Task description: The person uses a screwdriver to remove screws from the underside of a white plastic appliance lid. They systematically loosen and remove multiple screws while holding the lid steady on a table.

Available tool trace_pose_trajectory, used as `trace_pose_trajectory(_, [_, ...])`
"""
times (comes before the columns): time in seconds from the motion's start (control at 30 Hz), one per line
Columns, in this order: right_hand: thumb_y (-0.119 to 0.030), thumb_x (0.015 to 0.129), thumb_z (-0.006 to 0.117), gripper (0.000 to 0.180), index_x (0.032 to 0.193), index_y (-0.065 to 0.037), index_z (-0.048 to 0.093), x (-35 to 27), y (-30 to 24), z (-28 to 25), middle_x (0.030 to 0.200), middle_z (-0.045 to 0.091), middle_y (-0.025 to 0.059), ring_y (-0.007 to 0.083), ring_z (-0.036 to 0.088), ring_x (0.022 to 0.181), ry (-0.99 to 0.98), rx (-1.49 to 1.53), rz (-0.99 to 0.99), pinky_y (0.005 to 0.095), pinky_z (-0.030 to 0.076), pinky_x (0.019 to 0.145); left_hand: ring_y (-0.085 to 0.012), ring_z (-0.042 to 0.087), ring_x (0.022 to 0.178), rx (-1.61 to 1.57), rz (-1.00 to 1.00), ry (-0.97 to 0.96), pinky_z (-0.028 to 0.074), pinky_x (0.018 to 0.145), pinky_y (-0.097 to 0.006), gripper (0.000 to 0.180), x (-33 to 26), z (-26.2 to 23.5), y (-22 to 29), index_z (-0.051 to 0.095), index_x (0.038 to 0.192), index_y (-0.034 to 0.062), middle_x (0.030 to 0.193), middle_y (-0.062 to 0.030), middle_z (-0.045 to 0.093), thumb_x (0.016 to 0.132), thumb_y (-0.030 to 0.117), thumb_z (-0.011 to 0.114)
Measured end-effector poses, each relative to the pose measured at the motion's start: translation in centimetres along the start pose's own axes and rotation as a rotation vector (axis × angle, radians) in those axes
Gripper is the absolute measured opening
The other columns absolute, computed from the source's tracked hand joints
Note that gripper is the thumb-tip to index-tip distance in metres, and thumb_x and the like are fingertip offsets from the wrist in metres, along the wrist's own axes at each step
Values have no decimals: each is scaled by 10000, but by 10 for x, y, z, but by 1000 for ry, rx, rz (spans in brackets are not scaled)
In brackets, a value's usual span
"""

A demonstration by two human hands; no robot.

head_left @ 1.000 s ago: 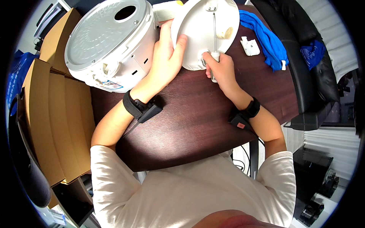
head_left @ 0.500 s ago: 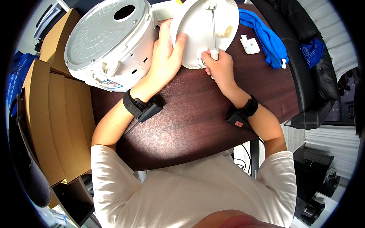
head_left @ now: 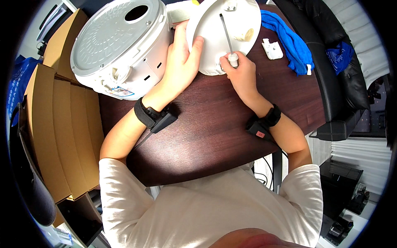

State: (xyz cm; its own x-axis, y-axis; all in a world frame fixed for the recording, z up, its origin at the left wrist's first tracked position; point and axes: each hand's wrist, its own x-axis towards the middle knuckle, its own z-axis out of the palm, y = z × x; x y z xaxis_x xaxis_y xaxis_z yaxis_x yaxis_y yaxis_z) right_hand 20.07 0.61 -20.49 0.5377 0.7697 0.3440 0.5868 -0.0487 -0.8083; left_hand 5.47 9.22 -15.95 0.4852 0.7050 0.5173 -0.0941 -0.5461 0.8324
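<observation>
A round white plastic cover plate [head_left: 223,33] lies at the far edge of the dark brown wooden worktop [head_left: 206,124], its flat face turned up toward the camera. The left hand [head_left: 182,62] rests open against the plate's left rim, fingers spread flat and the thumb laid over the rim onto the face, steadying it without closing round anything. The right hand [head_left: 242,74] is closed around the pale handle of a slim metal-shafted screwdriver [head_left: 228,37], gripping it at the plate's near edge. The screwdriver's long axis runs almost straight away from the person, tilted slightly to the left, with the tip pointing to the far side of the plate and the handle nearest the body. The tip ends close to a small metal fitting [head_left: 230,5] at the plate's far rim; whether they touch cannot be told.

Just left of the plate, touching the left hand's wrist side, stands a large white round appliance body [head_left: 120,45], turned so its ribbed base with a dark hole faces up. A crumpled blue cloth [head_left: 289,39] lies to the right, with a small white plastic clip [head_left: 273,48] between cloth and plate.
</observation>
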Motion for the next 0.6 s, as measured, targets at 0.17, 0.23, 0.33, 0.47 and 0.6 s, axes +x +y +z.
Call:
trace_pose_trajectory(0.17, [-240,796,655,272,745,23,611,0,-3,-2,638,617,185,325,643,617,-49,-66,28,366,488,546,-146,501,1027,-10,-5,15,409,895,-286,337,0,1,-1,389,1244,-4,1095,-102,529,954,143,475])
trace_pose_trajectory(0.23, [-240,794,657,266,750,19,610,0,-1,-1,640,619,183,332,639,612,-35,-78,10,372,489,548,-146,501,1027,-11,0,18,409,895,-286,337,0,2,-2,389,1245,-3,1098,-103,528,954,143,473])
trace_pose_trajectory(0.33, [-224,785,663,240,772,9,610,-1,0,2,639,620,177,336,635,606,12,-96,-63,377,490,544,-147,500,1027,1,7,10,409,896,-286,338,0,1,-2,387,1248,-2,1101,-105,529,953,141,471])
trace_pose_trajectory(0.47, [-192,768,676,205,809,-2,608,0,3,3,632,618,168,334,635,603,61,-106,-186,375,491,534,-147,500,1025,-5,-11,1,408,896,-284,339,0,0,1,384,1249,0,1099,-106,530,953,140,471])
trace_pose_trajectory(0.6, [-174,757,683,197,822,-4,608,1,4,1,629,616,166,324,640,601,41,-114,-200,370,490,530,-148,507,1019,-8,-9,0,413,890,-285,340,0,0,-2,384,1249,0,1091,-105,534,954,143,473])
